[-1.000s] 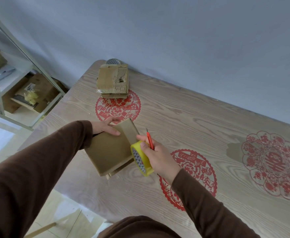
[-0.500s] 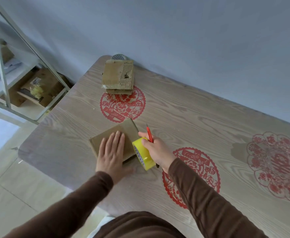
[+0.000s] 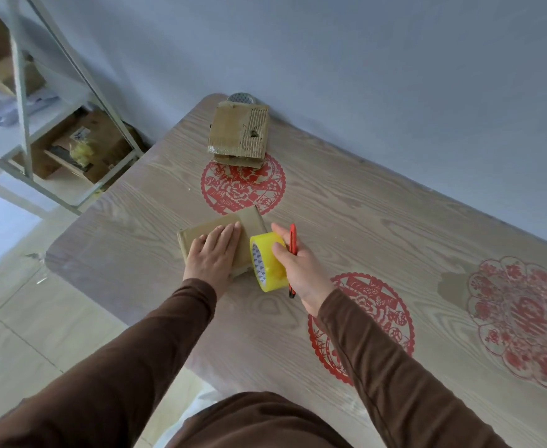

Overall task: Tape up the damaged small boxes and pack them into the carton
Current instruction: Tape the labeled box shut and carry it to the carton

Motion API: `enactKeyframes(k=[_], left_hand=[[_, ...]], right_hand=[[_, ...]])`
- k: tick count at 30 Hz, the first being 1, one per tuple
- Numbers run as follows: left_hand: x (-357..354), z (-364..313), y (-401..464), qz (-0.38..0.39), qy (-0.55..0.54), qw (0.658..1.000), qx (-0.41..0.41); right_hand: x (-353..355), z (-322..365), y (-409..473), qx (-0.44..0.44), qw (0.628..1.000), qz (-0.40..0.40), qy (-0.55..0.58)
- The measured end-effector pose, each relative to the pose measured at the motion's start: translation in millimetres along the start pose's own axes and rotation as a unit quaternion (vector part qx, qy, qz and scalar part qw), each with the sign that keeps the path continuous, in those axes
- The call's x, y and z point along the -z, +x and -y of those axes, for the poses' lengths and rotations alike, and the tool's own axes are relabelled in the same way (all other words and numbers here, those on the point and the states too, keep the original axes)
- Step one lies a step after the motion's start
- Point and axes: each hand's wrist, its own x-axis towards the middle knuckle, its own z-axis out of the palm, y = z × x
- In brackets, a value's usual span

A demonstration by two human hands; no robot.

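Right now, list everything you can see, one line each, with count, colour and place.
small box: one, brown, near table edge, under the left hand
tape roll: one, yellow, beside that box, in the right hand
cutter: one, red, in the right hand with the tape
worn boxes: a stack, count unclear, brown, far table corner
second tape roll: one, greyish, behind that stack
paper cuttings: three, red, on the table
table: one, light wood
shelf: one, white, left, holds cartons
left hand: flat on the small box
right hand: grips tape roll and cutter
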Motion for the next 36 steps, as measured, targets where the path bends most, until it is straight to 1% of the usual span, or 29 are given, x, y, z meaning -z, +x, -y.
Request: enactKeyframes(k=[4, 6, 8, 11, 13, 18, 21, 24, 27, 29, 30, 31, 32, 33, 34, 35, 36], left_hand=[[3, 1, 10, 0.072, -0.014, 0.997, 0.036], [5, -1, 16, 0.096, -0.016, 0.994, 0.057], [7, -3, 19, 0.093, -0.006, 0.993, 0.068], [8, -2, 23, 0.061, 0.007, 0.997, 0.049], [9, -1, 25, 0.05, 0.007, 0.998, 0.039], [14, -3, 29, 0.08, 0.017, 0.996, 0.031], [14, -3, 32, 0.089, 0.025, 0.995, 0.027], [20, 3, 37, 0.102, 0.022, 0.994, 0.024], [40, 8, 49, 0.15, 0.004, 0.988, 0.034], [51, 16, 65, 0.23, -0.045, 0.971, 0.046], [55, 22, 73, 0.284, -0.092, 0.953, 0.049], [59, 27, 79, 0.336, -0.16, 0.927, 0.051], [62, 32, 81, 0.377, -0.246, 0.891, 0.06], [63, 37, 82, 0.402, -0.328, 0.852, 0.074], [61, 41, 80, 0.418, -0.388, 0.816, 0.091], [59, 44, 79, 0.421, -0.425, 0.795, 0.104], [55, 48, 78, 0.411, -0.425, 0.8, 0.101]], right_hand=[[-4, 3, -7, 0.014, 0.996, 0.013, -0.086], [-7, -2, -11, 0.019, 0.995, 0.0, -0.094], [-9, -11, -14, 0.001, 0.997, -0.01, -0.08], [-10, -24, -18, -0.004, 0.991, -0.01, -0.137], [-9, -28, -20, -0.004, 0.989, -0.009, -0.148], [-9, -55, -15, -0.032, 0.978, 0.017, -0.205], [-13, -70, -23, -0.057, 0.977, 0.044, -0.201], [-11, -61, -21, -0.051, 0.985, 0.047, -0.156], [-1, -39, -16, -0.03, 0.992, 0.047, -0.116], [12, -23, -15, -0.011, 0.995, 0.063, -0.078], [19, -15, -15, -0.005, 0.995, 0.073, -0.061], [26, -7, -15, 0.004, 0.995, 0.085, -0.05], [31, 0, -14, 0.015, 0.994, 0.096, -0.043], [35, 7, -13, 0.025, 0.993, 0.107, -0.035], [37, 12, -12, 0.033, 0.992, 0.117, -0.028], [38, 16, -11, 0.041, 0.991, 0.122, -0.026], [37, 17, -8, 0.047, 0.991, 0.123, -0.026]])
